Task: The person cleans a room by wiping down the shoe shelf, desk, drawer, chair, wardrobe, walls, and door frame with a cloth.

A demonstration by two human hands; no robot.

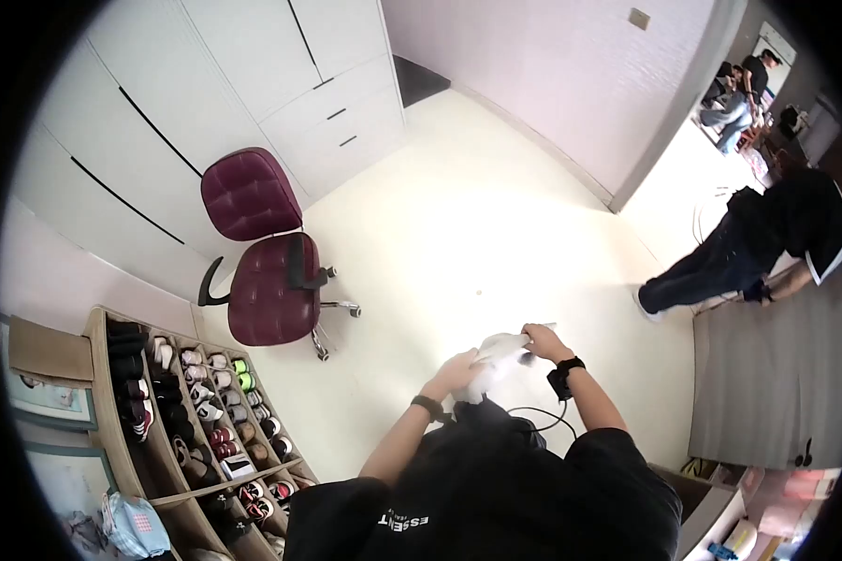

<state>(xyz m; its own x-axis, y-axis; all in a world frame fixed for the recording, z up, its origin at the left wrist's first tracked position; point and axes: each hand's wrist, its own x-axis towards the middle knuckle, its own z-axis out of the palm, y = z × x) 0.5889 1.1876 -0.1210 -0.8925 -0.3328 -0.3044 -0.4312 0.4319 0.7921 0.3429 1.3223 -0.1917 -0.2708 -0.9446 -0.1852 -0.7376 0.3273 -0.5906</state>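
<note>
In front of my torso is a white, soft-looking item (500, 360) with a dark patch near its right side. Its kind is not clear from here. My left hand (455, 372) grips its left edge, with the fingers partly hidden. On the other side, my right hand (544, 344) is closed around its upper right end. Each wrist wears a dark band, and a black cable (557, 416) hangs by the right wrist.
A maroon office chair (271, 290) stands ahead to the left, before white cabinets (243, 75). A wooden shoe rack (150, 421) full of shoes is at my left. Another person (748, 243) bends over a grey surface (767, 374) at right. More people (748, 93) are beyond the doorway.
</note>
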